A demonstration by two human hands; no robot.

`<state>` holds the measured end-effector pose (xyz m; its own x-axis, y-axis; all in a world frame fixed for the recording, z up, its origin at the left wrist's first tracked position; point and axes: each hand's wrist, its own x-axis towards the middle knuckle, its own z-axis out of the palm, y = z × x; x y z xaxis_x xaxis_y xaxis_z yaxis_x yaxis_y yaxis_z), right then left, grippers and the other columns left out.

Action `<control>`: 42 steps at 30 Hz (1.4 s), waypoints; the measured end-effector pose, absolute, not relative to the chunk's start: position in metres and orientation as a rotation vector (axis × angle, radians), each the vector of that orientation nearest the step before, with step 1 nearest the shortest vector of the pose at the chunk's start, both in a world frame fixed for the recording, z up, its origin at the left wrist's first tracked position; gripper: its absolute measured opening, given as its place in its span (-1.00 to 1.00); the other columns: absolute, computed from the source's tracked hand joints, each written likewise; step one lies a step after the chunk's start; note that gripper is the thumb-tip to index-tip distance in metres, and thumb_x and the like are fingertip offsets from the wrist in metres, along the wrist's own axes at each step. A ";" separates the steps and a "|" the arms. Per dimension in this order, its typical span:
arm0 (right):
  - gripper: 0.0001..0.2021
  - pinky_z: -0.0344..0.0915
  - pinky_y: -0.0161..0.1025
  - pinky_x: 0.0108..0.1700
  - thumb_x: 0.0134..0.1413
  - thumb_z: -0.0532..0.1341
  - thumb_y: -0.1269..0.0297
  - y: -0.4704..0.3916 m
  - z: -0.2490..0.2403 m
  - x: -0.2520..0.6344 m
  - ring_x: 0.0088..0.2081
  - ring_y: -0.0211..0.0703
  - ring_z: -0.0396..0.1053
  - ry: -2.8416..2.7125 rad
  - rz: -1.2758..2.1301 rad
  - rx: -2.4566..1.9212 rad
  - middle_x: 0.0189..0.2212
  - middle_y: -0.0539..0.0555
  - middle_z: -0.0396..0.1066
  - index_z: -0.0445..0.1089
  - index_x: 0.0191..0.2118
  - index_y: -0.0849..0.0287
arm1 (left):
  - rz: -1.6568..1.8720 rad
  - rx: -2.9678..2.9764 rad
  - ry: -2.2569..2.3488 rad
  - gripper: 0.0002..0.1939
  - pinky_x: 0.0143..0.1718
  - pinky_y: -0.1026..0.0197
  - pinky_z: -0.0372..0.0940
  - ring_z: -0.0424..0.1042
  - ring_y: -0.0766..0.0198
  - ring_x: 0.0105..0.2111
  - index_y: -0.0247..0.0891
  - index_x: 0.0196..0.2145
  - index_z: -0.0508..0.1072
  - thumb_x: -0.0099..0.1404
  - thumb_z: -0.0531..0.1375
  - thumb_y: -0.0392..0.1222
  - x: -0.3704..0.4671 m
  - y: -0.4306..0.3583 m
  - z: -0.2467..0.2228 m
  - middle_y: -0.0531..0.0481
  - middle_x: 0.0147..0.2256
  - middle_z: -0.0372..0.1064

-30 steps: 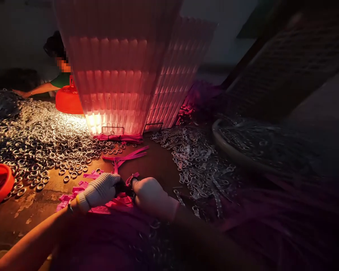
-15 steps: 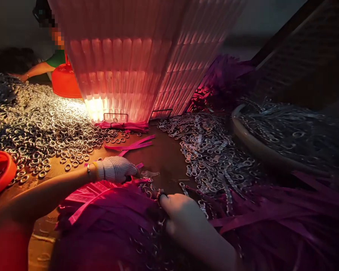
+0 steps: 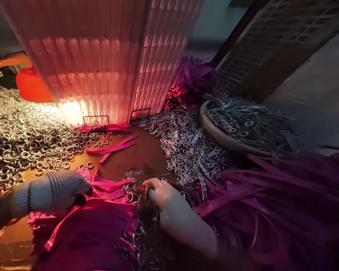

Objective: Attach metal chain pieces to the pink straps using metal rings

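Note:
My left hand, in a white dotted glove, is closed at the left side of a bundle of pink straps. Its fingertips appear to pinch a strap that runs right, though the glove partly hides the grip. Bare and curled, my right hand is at the bundle's right edge, where metal rings hang on the strap ends. Something small and dark lies between its thumb and fingers, too shadowed to name. Beyond the hands, two loose pink straps lie on the brown table.
Loose metal rings cover the left, under a red lamp. Ribbed translucent panels stand ahead. Metal pieces and a heaped basin are to the right, with more purple straps nearby. Another person's arm reaches in far left.
The view has turned right. My left hand has moved left, away from the ring ends, uncovering pink straps. My right hand remains by the rings.

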<state>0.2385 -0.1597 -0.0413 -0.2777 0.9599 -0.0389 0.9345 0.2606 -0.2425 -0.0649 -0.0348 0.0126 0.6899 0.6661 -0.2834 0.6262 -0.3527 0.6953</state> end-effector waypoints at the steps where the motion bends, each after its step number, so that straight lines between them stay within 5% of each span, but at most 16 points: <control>1: -0.71 0.20 -0.20 -0.10 0.02 0.17 0.40 -0.147 -0.043 0.250 -0.11 -0.04 0.32 -2.341 0.299 -1.890 -0.11 0.19 0.43 0.48 -0.10 0.17 | 0.058 1.971 0.990 -0.87 -0.52 0.37 0.18 0.34 0.32 -0.53 -0.16 -0.39 0.62 0.03 0.33 -0.17 -0.063 -0.036 0.014 -0.01 -0.46 0.50; 4: -0.74 0.22 -0.26 -0.10 0.18 0.13 0.32 -0.096 -0.054 0.290 -0.10 -0.09 0.39 -2.112 0.190 -2.359 -0.15 0.17 0.48 0.50 -0.08 0.16 | 0.186 1.509 0.957 -0.73 -0.66 0.40 0.09 0.22 0.42 -0.65 -0.25 -0.20 0.58 0.24 0.19 -0.08 -0.040 -0.038 0.006 -0.01 -0.49 0.44; 7: -0.74 0.26 -0.17 -0.13 0.18 0.12 0.41 -0.049 -0.072 0.320 -0.11 0.06 0.44 -1.922 0.082 -2.608 -0.18 0.37 0.49 0.51 -0.12 0.38 | 0.416 0.910 0.983 -0.68 -0.75 0.42 -0.03 0.11 0.49 -0.75 -0.36 -0.20 0.49 0.35 0.12 -0.03 -0.007 -0.035 -0.016 0.05 -0.58 0.34; 12: -0.72 0.29 -0.11 -0.14 0.14 0.08 0.56 -0.019 -0.105 0.332 -0.09 0.20 0.46 -1.750 0.006 -2.789 -0.19 0.52 0.47 0.52 -0.16 0.52 | 0.322 0.487 0.873 -0.53 -0.72 0.35 0.20 0.38 0.32 -0.67 -0.41 -0.14 0.45 0.37 0.06 0.11 0.023 -0.028 -0.040 -0.12 -0.47 0.46; 15: -0.71 0.29 -0.13 -0.18 0.12 0.09 0.55 -0.021 -0.117 0.335 -0.13 0.17 0.48 -1.703 0.052 -2.785 -0.21 0.50 0.47 0.50 -0.12 0.50 | 0.312 0.477 0.823 -0.57 -0.68 0.31 0.26 0.39 0.29 -0.64 -0.47 -0.11 0.45 0.36 0.07 0.01 0.023 -0.030 -0.040 -0.16 -0.46 0.46; 19: -0.72 0.28 -0.13 -0.16 0.12 0.10 0.49 -0.030 -0.118 0.331 -0.14 0.12 0.45 -1.729 0.142 -2.632 -0.17 0.47 0.46 0.48 -0.12 0.45 | 0.380 0.610 0.857 -0.80 -0.71 0.40 0.13 0.19 0.46 -0.73 -0.42 -0.18 0.44 0.24 0.17 -0.28 0.018 -0.041 -0.038 0.01 -0.56 0.33; 22: -0.70 0.27 -0.16 -0.08 0.15 0.05 0.44 -0.045 -0.107 0.309 -0.05 0.06 0.40 -1.810 0.188 -2.408 -0.08 0.39 0.44 0.45 -0.07 0.37 | 0.413 0.785 0.824 -0.81 -0.70 0.42 0.06 0.12 0.52 -0.73 -0.35 -0.29 0.42 0.20 0.27 -0.18 0.014 -0.050 -0.040 0.08 -0.56 0.29; 26: -0.64 0.34 -0.27 -0.13 0.20 -0.01 0.38 -0.081 -0.077 0.257 -0.17 -0.15 0.43 -1.778 0.608 -1.880 -0.18 0.12 0.49 0.36 0.04 0.21 | 0.421 1.123 0.834 -0.67 -0.71 0.40 -0.04 0.13 0.49 -0.70 -0.33 -0.44 0.36 0.22 0.26 0.03 0.012 -0.058 -0.041 0.07 -0.62 0.27; 31: -0.53 0.40 -0.25 -0.21 0.13 0.14 0.22 -0.115 -0.046 0.202 -0.20 -0.15 0.43 -1.485 1.218 -1.267 -0.18 0.07 0.46 0.26 0.17 0.12 | 0.500 1.334 0.897 -0.76 -0.70 0.38 0.02 0.16 0.46 -0.69 -0.30 -0.44 0.34 0.20 0.23 -0.07 0.016 -0.065 -0.030 0.10 -0.64 0.27; 36: -0.59 0.40 -0.25 -0.29 0.05 0.19 0.19 -0.119 -0.041 0.186 -0.24 -0.13 0.43 -1.322 1.127 -1.291 -0.19 0.09 0.46 0.33 0.05 0.15 | 0.558 1.212 0.845 -0.78 -0.72 0.39 -0.01 0.13 0.47 -0.71 -0.30 -0.40 0.37 0.20 0.21 -0.07 0.015 -0.077 -0.020 0.14 -0.66 0.21; 42: -0.61 0.38 -0.13 -0.12 0.08 0.11 0.28 -0.128 -0.041 0.182 -0.14 -0.05 0.42 -1.424 0.837 -1.423 -0.15 0.12 0.48 0.35 0.05 0.14 | 0.622 1.233 0.897 -0.83 -0.74 0.39 0.01 0.09 0.47 -0.74 -0.30 -0.43 0.37 0.17 0.19 -0.12 0.015 -0.085 -0.019 0.15 -0.70 0.18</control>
